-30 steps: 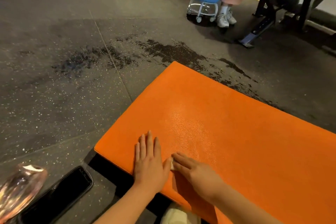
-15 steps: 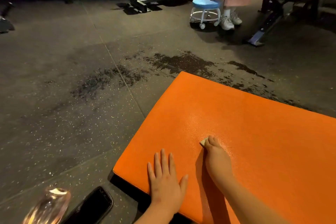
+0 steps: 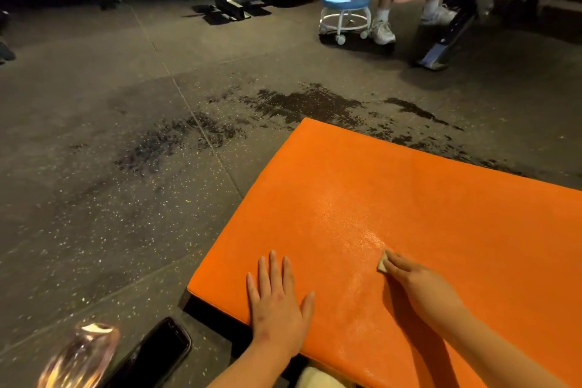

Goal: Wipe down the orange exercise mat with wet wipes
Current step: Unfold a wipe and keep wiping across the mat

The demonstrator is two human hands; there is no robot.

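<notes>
The orange exercise mat (image 3: 425, 198) lies on the dark gym floor and fills the lower right of the view. My left hand (image 3: 277, 302) rests flat on the mat near its front left corner, fingers straight and spread. My right hand (image 3: 422, 287) presses a small folded white wet wipe (image 3: 383, 264) against the mat with straight fingers; only the wipe's tip shows past the fingertips. A damp sheen runs across the mat beyond the wipe.
A black phone (image 3: 154, 353) and a clear pinkish wipe packet (image 3: 78, 356) lie on the floor at lower left. Wet patches (image 3: 299, 104) darken the floor beyond the mat. A blue wheeled stool (image 3: 345, 14), a standing person's legs (image 3: 382, 27) and gym machine frames (image 3: 447, 50) are at the back.
My right hand slid the wipe forward over the mat and then a little to the right and back. My left hand stayed flat on the mat. The camera tilted up.
</notes>
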